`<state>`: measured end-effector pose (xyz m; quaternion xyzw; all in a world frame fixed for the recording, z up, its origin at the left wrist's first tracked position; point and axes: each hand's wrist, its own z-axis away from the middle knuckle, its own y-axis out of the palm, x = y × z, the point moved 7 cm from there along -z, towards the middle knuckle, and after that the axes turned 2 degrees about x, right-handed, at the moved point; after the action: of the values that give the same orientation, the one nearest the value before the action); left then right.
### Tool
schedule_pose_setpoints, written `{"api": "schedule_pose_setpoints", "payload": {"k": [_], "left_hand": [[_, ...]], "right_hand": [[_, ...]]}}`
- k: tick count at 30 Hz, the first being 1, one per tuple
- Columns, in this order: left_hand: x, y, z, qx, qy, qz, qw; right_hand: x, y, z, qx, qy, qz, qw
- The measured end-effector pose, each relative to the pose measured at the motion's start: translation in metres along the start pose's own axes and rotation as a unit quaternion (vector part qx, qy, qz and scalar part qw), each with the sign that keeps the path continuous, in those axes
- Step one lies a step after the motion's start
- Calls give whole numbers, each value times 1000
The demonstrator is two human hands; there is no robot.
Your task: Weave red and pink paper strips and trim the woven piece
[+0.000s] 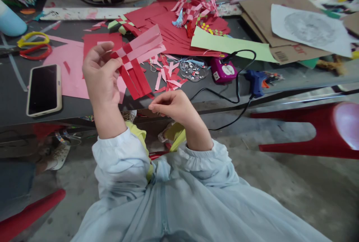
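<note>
Woven red/pink paper pc (129, 59) held up over bench (73, 106), left of ctr, L hand (101, 70) pinching its left side btwn thumb & fingers; R hand (176, 105), nearer & to the right, has thumb & fingertips drawn tog., can't tell if anything's held. Right of pc: cut scraps (169, 75), bead dish (193, 70), purple box (223, 72), blue glue gun (255, 82). Phone (43, 89) near left, scissors (30, 44) beyond; red sheets (165, 43) far side.

Left hand (100, 73) holding woven red-and-pink paper (130, 58), right hand (175, 105) nearby, phone (43, 89) lying on dark table (75, 106)
</note>
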<state>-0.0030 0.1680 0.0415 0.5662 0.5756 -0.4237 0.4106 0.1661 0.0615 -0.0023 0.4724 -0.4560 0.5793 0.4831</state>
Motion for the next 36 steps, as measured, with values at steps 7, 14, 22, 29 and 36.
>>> {"api": "schedule_pose_setpoints", "payload": {"k": [7, 14, 22, 29, 36], "left_hand": [[6, -6, -2, -1, -6, -9, 1000], [12, -10, -2, -13, -31, -12, 999], [8, -12, -2, -64, -22, -40, 997], [-21, -18, 7, -172, 39, -85, 981], [-21, -21, 4, -178, 59, -57, 981]], "right_hand": [[4, -36, 13, -144, -56, -59, 986], [1, -93, 35, -370, -141, -48, 917], [-2, -125, 51, -460, -184, -59, 867], [-2, -137, 67, -470, -180, -76, 861], [15, -98, 66, -257, -156, 1, 954]]}}
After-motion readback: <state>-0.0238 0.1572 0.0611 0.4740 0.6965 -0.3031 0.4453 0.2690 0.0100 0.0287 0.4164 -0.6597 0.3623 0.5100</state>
